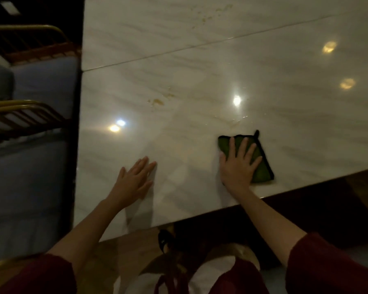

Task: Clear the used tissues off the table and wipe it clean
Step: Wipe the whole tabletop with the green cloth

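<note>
Right of centre, the right hand (238, 166) presses flat, fingers spread, on a folded green cloth (262, 172) (black-edged) near the marble table's (200, 60) edge. The left hand (134, 181) is flat, lower centre. Brownish stains (157, 101) sit mid-frame.

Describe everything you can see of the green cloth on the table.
The green cloth is a soft-looking rectangle with black edging and a black loop at its far corner. It lies flat and slanted on the pale glossy table, close to its near edge. The right hand presses on it, fingers spread straight.
</note>
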